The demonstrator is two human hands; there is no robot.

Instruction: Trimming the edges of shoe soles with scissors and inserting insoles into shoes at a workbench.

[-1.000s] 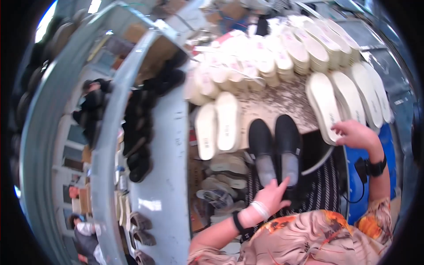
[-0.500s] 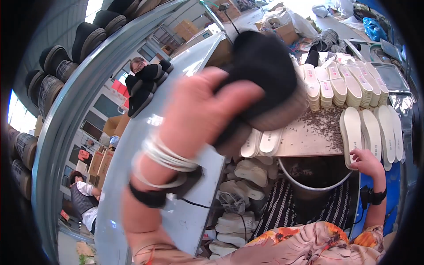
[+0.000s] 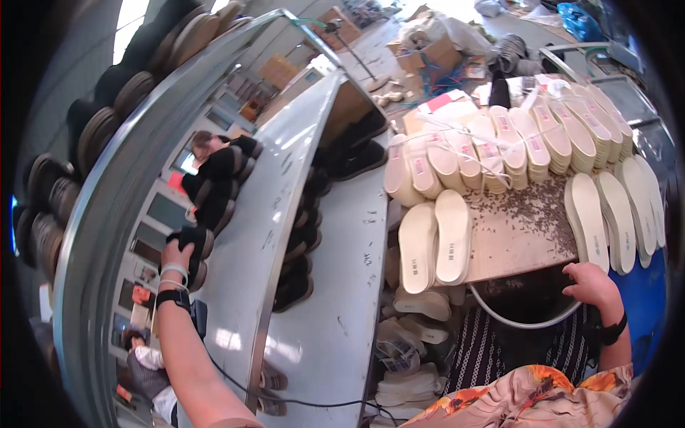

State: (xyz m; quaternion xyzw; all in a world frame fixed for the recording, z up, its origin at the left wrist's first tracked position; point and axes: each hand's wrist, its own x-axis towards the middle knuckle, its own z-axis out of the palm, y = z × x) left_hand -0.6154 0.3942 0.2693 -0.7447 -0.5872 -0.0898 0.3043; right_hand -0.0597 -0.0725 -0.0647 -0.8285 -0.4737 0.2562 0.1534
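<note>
At the far left, my left hand is closed on a pair of black shoes with brownish soles. The shoes are at the metal shelf, at the near end of a row of other black shoes. My right hand is at the front of the wooden board, its thumb and fingers apart and nothing in them. Just above it, the heel end of a cream insole lies near the fingertips; whether they touch I cannot tell. Other cream insoles lie beside it.
Two loose insoles lie on the board, which has small dark bits scattered over it. Behind them stand tied insole stacks. More black shoes fill the lower shelf and the upper rack. A bucket rim shows below the board. Two people are beyond the shelf.
My left hand has carried the black shoes from close before me out to the shelf on the far left. My right hand stays by the insoles. The view has shifted left.
</note>
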